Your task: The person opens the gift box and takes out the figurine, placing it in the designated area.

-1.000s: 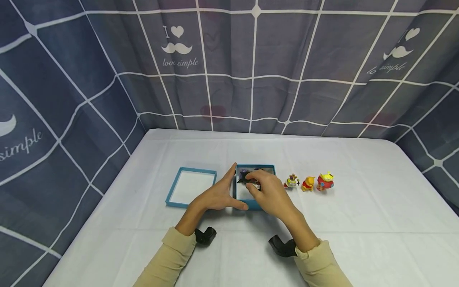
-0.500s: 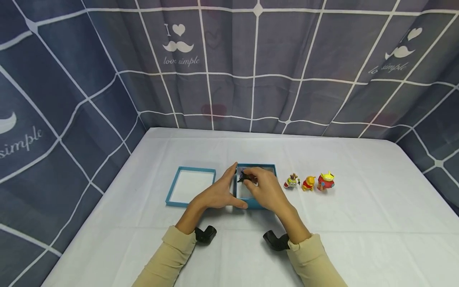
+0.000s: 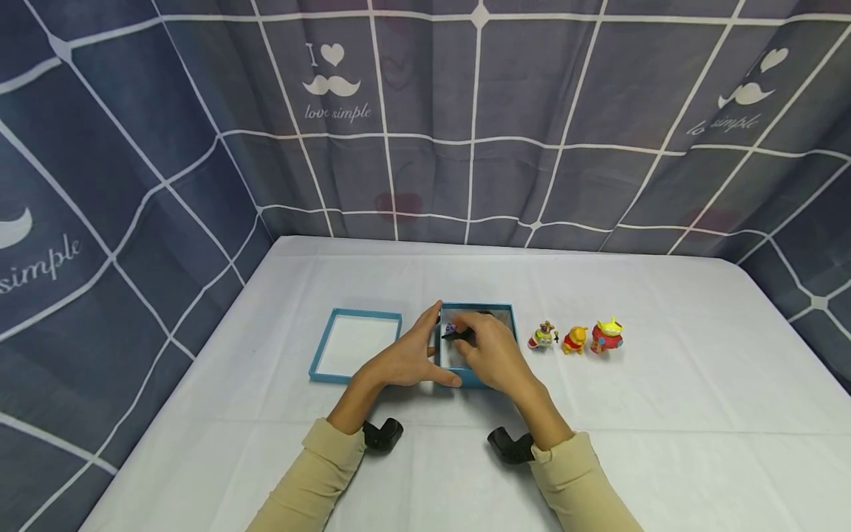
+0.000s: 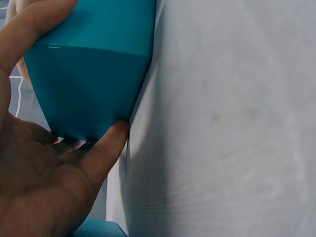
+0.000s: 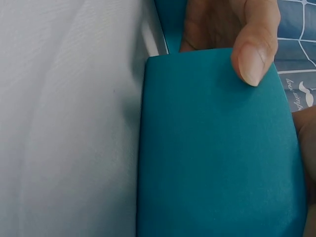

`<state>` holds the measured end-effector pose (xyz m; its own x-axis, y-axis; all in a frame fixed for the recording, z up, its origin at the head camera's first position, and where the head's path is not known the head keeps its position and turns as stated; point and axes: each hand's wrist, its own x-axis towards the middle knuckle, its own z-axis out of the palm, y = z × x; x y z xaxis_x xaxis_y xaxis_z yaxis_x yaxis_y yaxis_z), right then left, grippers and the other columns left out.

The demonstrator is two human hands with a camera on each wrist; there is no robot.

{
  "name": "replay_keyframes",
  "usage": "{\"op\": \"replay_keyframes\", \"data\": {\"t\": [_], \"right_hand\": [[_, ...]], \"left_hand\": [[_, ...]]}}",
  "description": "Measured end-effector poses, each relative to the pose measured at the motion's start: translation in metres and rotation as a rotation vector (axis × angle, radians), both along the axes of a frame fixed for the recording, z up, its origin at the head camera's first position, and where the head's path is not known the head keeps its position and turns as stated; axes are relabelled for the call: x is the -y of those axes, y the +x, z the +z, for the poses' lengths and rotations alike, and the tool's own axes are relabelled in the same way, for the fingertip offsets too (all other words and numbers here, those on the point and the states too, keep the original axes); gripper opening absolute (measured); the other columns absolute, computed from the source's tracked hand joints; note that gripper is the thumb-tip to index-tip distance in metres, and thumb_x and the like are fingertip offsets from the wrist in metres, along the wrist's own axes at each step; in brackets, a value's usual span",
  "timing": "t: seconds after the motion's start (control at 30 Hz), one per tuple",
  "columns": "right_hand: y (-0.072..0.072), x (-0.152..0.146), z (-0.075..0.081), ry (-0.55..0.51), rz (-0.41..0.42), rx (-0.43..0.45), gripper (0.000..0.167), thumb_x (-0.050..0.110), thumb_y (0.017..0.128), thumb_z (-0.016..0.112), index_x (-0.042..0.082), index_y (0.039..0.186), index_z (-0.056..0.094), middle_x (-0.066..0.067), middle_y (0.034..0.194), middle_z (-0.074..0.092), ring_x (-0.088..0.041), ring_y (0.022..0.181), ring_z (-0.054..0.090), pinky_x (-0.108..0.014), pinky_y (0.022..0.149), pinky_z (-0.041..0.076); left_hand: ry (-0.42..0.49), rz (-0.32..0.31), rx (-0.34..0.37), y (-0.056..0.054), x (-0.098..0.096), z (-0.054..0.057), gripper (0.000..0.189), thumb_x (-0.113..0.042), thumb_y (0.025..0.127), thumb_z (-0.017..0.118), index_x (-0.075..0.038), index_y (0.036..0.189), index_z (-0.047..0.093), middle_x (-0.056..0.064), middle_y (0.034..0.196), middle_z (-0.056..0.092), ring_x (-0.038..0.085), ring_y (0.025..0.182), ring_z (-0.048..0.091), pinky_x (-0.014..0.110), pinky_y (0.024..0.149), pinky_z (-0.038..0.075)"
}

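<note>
From where I stand, the left hand braces the blue box on the bench, thumb round its near corner. The right hand reaches inside, pinching a dark piece; whether that's lifted, I can't tell. The shallow lid lies to the left; right, a yellow-and-red bear figure.
</note>
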<state>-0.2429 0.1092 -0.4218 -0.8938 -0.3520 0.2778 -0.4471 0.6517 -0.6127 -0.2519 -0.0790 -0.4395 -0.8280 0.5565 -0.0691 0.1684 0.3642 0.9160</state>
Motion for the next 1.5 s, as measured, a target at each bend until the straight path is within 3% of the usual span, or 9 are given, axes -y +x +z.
{"op": "replay_keyframes", "data": {"t": [0.1,0.2,0.4,0.53,0.8,0.97,1.13,1.5], "right_hand": [[0.0003,-0.0015,0.0005,0.008,-0.006,0.002,0.032,0.003,0.086,0.073,0.003,0.118,0.069,-0.007,0.100,0.067,-0.023,0.092,0.060,-0.044,0.081,0.049],[0.0007,-0.0029,0.0017,0.028,-0.028,0.009,0.037,0.002,0.086,0.073,0.003,0.122,0.067,-0.010,0.105,0.064,-0.024,0.091,0.059,-0.044,0.081,0.049],[-0.0005,-0.0033,0.0021,0.080,-0.040,0.011,0.040,0.002,0.086,0.073,0.002,0.125,0.066,-0.015,0.124,0.062,-0.032,0.113,0.058,-0.050,0.095,0.045],[-0.0012,-0.0029,0.0011,0.108,-0.040,0.019,0.038,0.003,0.086,0.074,0.000,0.123,0.067,-0.015,0.127,0.063,-0.033,0.121,0.056,-0.052,0.101,0.041],[-0.0014,-0.0024,0.0002,0.134,-0.045,0.009,0.037,0.009,0.083,0.079,0.002,0.118,0.070,-0.015,0.114,0.067,-0.033,0.104,0.056,-0.049,0.091,0.043],[-0.0026,-0.0019,0.0011,0.156,-0.050,0.019,0.037,0.012,0.083,0.080,0.001,0.117,0.071,-0.017,0.124,0.063,-0.039,0.117,0.049,-0.052,0.100,0.038],[-0.0035,-0.0015,0.0030,0.192,-0.036,0.097,0.040,0.014,0.083,0.079,0.000,0.120,0.070,-0.017,0.130,0.061,-0.040,0.126,0.046,-0.053,0.105,0.036],[-0.0047,-0.0023,0.0025,0.175,-0.043,0.119,0.043,0.016,0.080,0.083,0.003,0.119,0.069,-0.015,0.121,0.064,-0.034,0.112,0.057,-0.051,0.095,0.044]], "left_hand": [[-0.004,0.007,-0.005,0.0000,0.0003,-0.0006,0.126,-0.021,0.076,0.087,-0.020,0.159,-0.008,0.004,0.164,-0.009,0.030,0.144,0.026,0.041,0.106,0.040],[-0.008,0.008,-0.009,0.0002,0.0001,0.0000,0.126,-0.022,0.076,0.087,-0.020,0.159,-0.008,0.004,0.164,-0.009,0.030,0.144,0.025,0.041,0.106,0.040],[-0.004,0.000,-0.013,-0.0001,-0.0003,0.0015,0.125,-0.022,0.076,0.087,-0.019,0.159,-0.007,0.005,0.164,-0.009,0.032,0.143,0.028,0.042,0.106,0.040],[-0.004,-0.004,-0.009,-0.0005,0.0001,0.0004,0.124,-0.022,0.077,0.086,-0.019,0.159,-0.008,0.007,0.164,-0.009,0.034,0.141,0.031,0.042,0.106,0.040],[-0.013,-0.003,-0.005,-0.0012,-0.0008,-0.0010,0.123,-0.020,0.078,0.085,-0.019,0.159,-0.009,0.006,0.164,-0.010,0.036,0.139,0.034,0.041,0.105,0.041],[-0.012,-0.001,0.002,-0.0015,-0.0010,-0.0004,0.123,-0.019,0.078,0.085,-0.020,0.159,-0.009,0.006,0.164,-0.010,0.038,0.139,0.035,0.042,0.105,0.041],[-0.008,-0.013,0.011,-0.0013,-0.0003,-0.0001,0.124,-0.021,0.078,0.085,-0.022,0.159,-0.009,0.005,0.163,-0.011,0.043,0.137,0.036,0.042,0.104,0.042],[-0.012,-0.018,0.011,-0.0014,-0.0010,0.0001,0.124,-0.022,0.079,0.085,-0.022,0.158,-0.010,0.006,0.163,-0.011,0.043,0.137,0.036,0.042,0.104,0.042]]}}
